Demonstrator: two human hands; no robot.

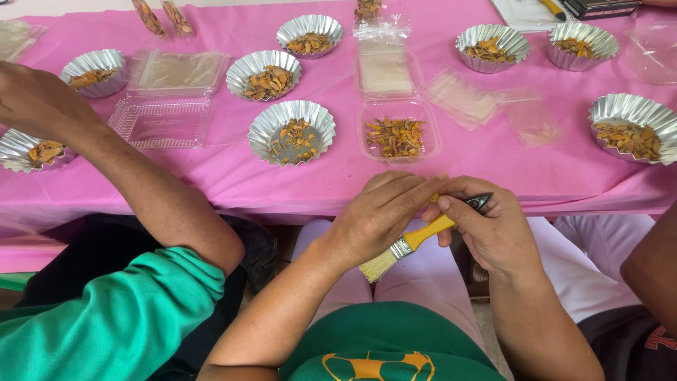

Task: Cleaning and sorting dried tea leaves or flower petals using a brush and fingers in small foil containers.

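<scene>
The brush [409, 247], yellow-handled with pale bristles pointing down-left, sits at lower centre below the worktop [211, 169] edge. The left hand [377, 219] curls around its ferrule; the right hand [493, 226] pinches a small dark object [481, 202], mostly hidden by fingers.

Both hands are sitting low in front of the surface [211, 176], at its near edge, with open air beneath them over the lap. Directly ahead, a clear plastic tray of orange pieces [398, 134] is blocking the straight path forward, and a foil cup [291, 132] is standing just to its left. A strip of bare pink cloth is lying free along the near edge. To the left, another person's forearm [141, 183] is crossing the edge, closing that side. To the right, bare cloth is running toward a foil cup at the far right [630, 127].
</scene>
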